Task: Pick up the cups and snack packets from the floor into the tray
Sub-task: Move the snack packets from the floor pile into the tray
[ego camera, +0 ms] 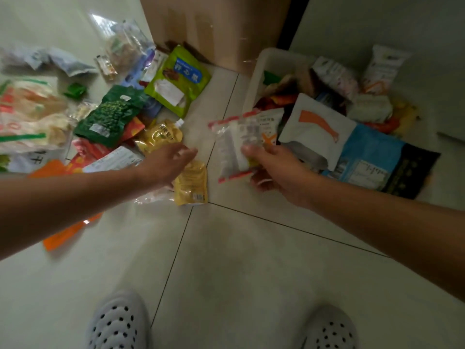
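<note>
**Two bare hands sorting snack packets between a tiled floor and a white tray**

A person is standing over a pale tiled floor, looking down at both outstretched arms. The right hand is holding a clear red-edged packet in the air just beside the near left corner of the white tray. The thumb is pressing on top of it and the other fingers are curling underneath.

The left hand is reaching out with its fingers straight and loosely spread, gripping nothing. It is hovering over a flat yellow packet and just beside a yellow spout pouch. Motion blur is hiding whether it is touching either.

The tray is sitting on the floor to the right, already heaped with packets. Among them, a white pouch with an orange mark and a blue packet are spilling over its near edge.

More packets are lying crowded and overlapping on the floor to the left. They include a dark green pea packet, a light green packet, a large pale bag and an orange packet under the left forearm.

A wooden cabinet is standing behind, between the pile and the tray. Two white perforated shoes are showing at the bottom edge.
</note>
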